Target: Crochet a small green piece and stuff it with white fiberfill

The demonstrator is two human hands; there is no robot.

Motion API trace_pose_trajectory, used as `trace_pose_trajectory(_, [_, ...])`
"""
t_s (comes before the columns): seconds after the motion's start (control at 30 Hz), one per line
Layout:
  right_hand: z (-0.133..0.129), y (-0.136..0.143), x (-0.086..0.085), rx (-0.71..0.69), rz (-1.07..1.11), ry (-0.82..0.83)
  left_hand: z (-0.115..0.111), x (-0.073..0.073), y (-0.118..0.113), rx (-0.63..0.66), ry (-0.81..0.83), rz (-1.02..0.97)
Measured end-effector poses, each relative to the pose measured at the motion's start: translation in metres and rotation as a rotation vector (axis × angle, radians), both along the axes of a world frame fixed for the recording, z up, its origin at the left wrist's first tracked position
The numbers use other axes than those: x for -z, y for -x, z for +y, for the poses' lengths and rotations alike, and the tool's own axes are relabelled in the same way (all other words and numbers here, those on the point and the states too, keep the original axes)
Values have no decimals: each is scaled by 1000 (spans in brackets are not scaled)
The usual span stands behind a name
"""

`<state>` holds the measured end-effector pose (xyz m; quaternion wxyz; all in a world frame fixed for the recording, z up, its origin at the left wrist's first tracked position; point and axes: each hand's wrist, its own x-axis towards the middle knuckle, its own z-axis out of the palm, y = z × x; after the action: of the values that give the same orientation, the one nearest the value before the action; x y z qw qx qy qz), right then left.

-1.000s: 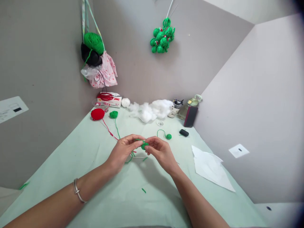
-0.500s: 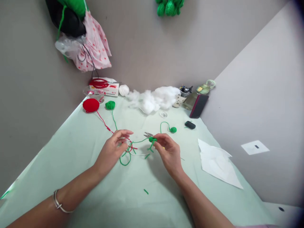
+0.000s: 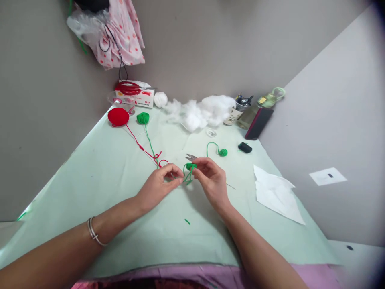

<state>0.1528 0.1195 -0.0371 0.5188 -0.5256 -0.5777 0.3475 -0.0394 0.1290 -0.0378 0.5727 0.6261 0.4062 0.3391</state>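
- A small green yarn piece [image 3: 190, 166] with loose strands hangs just above the tabletop [image 3: 99, 172], near the middle.
- The right hand [image 3: 212, 180] fingers pinch it.
- The left hand [image 3: 159, 185] fingers pinch its strands.

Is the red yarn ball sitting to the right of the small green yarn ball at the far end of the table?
No, the red yarn ball lies left of the green yarn ball, both near the white box.

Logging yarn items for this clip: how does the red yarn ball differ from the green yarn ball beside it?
The red yarn ball is clearly bigger and flatter; the green yarn ball is small and rounder. Red lies nearer the wall corner, green to its right. Both rest on the pale green table, each trailing a strand toward the hands.
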Motion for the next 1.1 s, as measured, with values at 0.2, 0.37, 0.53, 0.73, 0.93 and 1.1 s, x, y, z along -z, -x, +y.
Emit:
trace_pose_trajectory(0.2, [2,-1,1,36,59,33,0,0,1,84,103,-106])
trace_pose_trajectory(0.37, [0,0,5,21,86,68,1,6,-5,83,211,-111])
trace_pose_trajectory(0.53, [-1,2,9,16,72,61,3,9,-5,60,243,-101])
trace_pose_trajectory(0.73, [1,-5,10,102,-178,-169,-2,-6,5,206,75,-118])
trace_pose_trajectory(0.93, [4,-11,12,142,-431,-335,-23,-15,2,256,-206,-263])
trace_pose_trajectory(1.1, [8,-12,11,107,-469,-419,-27,-10,-2,232,-54,-231])
